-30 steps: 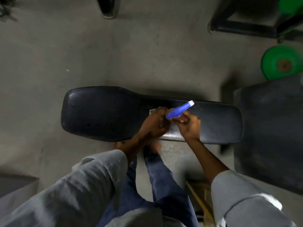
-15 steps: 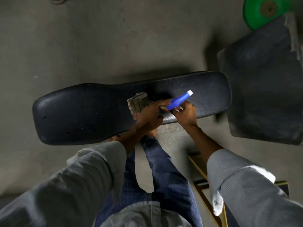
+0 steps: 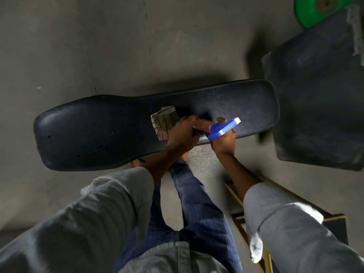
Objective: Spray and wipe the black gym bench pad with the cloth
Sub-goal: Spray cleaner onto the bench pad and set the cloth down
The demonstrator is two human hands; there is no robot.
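The black gym bench pad (image 3: 102,133) lies across the middle of the view, wide at the left end and narrower at the right. A folded, checked cloth (image 3: 164,121) rests on the pad near its middle, and my left hand (image 3: 182,134) presses down on its near edge. Just to the right, my right hand (image 3: 223,140) grips a blue spray bottle (image 3: 223,129) with a white nozzle pointing up and right over the narrow end of the pad. The two hands almost touch.
Grey concrete floor surrounds the bench. A second dark pad (image 3: 319,95) lies at the right, close to the bench's narrow end. A green weight plate (image 3: 315,10) peeks out at the top right. A wooden frame (image 3: 246,223) stands by my right leg.
The view has shifted, so the bench now sits tilted and lower in frame. More of the cloth shows beyond my left hand. The spray bottle stays in my right hand.
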